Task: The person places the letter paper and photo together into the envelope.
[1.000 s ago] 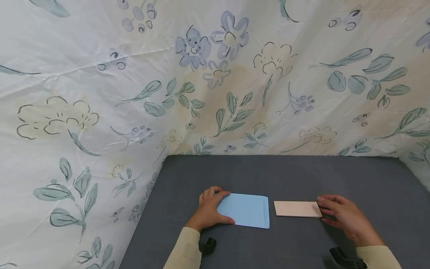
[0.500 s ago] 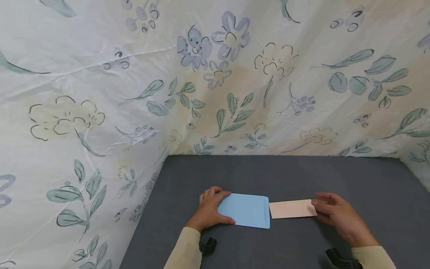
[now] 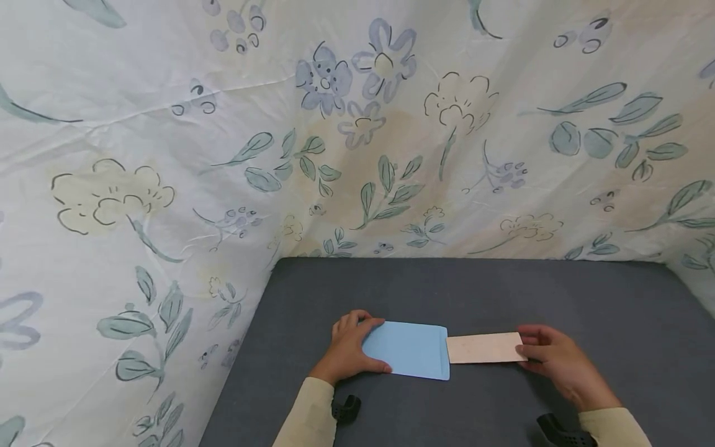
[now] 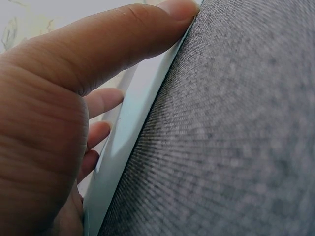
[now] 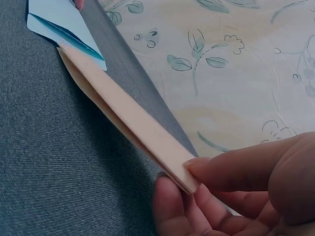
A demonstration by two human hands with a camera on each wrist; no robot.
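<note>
A light blue envelope (image 3: 410, 349) lies on the dark table, its slit facing right. My left hand (image 3: 352, 346) holds its left end, thumb along the near edge and fingers at the far edge. In the left wrist view the thumb (image 4: 123, 37) lies against the envelope's pale edge (image 4: 133, 118). My right hand (image 3: 558, 360) pinches the right end of a folded beige-pink paper (image 3: 483, 348). Its left end meets the envelope's right edge; in the right wrist view the folded paper (image 5: 123, 110) reaches the gaping envelope mouth (image 5: 69, 37). Whether its tip is inside is unclear.
The dark grey tabletop (image 3: 475, 288) stretches around both hands. A floral curtain (image 3: 357, 155) rises behind its back edge and along the left side. Black wrist straps (image 3: 346, 408) show at both cuffs.
My right hand has moved left, bringing the folded paper up against the envelope's right edge and closing the gap between them. My left hand and the envelope have hardly moved.
</note>
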